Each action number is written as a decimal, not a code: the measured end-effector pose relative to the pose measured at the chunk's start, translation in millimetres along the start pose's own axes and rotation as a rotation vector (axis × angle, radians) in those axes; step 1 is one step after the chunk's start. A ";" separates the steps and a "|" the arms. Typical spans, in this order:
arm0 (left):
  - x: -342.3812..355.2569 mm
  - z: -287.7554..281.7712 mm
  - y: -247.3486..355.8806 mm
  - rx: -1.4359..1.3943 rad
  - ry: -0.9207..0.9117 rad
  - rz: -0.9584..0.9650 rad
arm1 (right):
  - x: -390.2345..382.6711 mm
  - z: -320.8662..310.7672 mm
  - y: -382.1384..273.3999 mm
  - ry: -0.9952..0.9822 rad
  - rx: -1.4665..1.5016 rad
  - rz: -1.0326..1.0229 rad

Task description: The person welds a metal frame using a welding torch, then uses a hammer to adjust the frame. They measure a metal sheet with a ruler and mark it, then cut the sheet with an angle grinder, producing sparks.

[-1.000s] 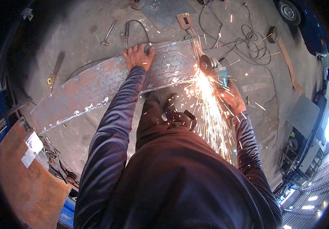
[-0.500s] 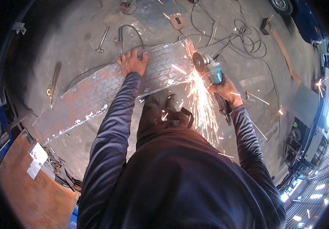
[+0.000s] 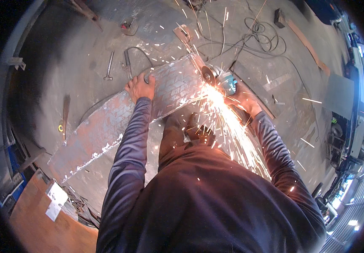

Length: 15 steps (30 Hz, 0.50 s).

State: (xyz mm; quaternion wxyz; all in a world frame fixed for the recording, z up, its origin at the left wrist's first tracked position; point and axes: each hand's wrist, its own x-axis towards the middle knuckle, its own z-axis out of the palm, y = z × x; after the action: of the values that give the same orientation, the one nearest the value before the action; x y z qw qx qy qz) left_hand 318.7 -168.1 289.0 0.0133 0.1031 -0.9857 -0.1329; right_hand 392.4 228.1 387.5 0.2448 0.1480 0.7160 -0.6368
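Observation:
A long rusty steel plate (image 3: 106, 120) with flaking patches slants from the lower left up to the middle. My left hand (image 3: 140, 87) grips its far edge, fingers curled over and thumb spread on top; a small dark thing shows by the thumb. In my right hand (image 3: 246, 101) is a teal and black angle grinder (image 3: 228, 84). Its disc (image 3: 208, 76) is at the plate's right end, and bright sparks (image 3: 228, 122) stream toward me and to the right. Glare hides the exact contact and part of the right-hand fingers.
A hammer (image 3: 110, 66) and a cable with a dark handle (image 3: 127, 63) lie beyond the plate. Coiled cables (image 3: 260, 38) spread at the far right, near a long flat strip (image 3: 308, 46). A rusty sheet (image 3: 43, 215) lies at the lower left. My legs (image 3: 173, 133) are close under the plate.
The whole view has shifted slightly. The spark stream now slants farther right, and more sparks fly over the far side. Both hands keep their holds.

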 end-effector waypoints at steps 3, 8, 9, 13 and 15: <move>-0.2 -0.2 0.0 0.007 0.011 -0.003 | 6.8 -9.0 -9.4 0.080 -0.701 0.157; 3.3 1.0 4.6 0.019 -0.017 -0.004 | 21.7 -17.2 6.6 0.061 -0.619 0.115; 1.5 0.3 2.9 0.017 -0.010 -0.010 | 22.7 -17.3 4.1 0.073 -0.652 0.096; -0.9 0.0 -1.8 0.010 0.017 -0.008 | 10.4 -2.4 -24.1 0.095 -0.681 0.107; -1.5 -0.8 -0.1 0.022 0.023 0.000 | 8.4 0.2 -34.0 0.064 -0.645 0.176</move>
State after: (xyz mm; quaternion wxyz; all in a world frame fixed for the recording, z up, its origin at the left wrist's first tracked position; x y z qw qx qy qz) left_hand 320.2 -168.1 289.8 0.0236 0.1048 -0.9869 -0.1206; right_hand 367.6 222.1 411.4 0.3105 0.1443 0.8724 -0.3488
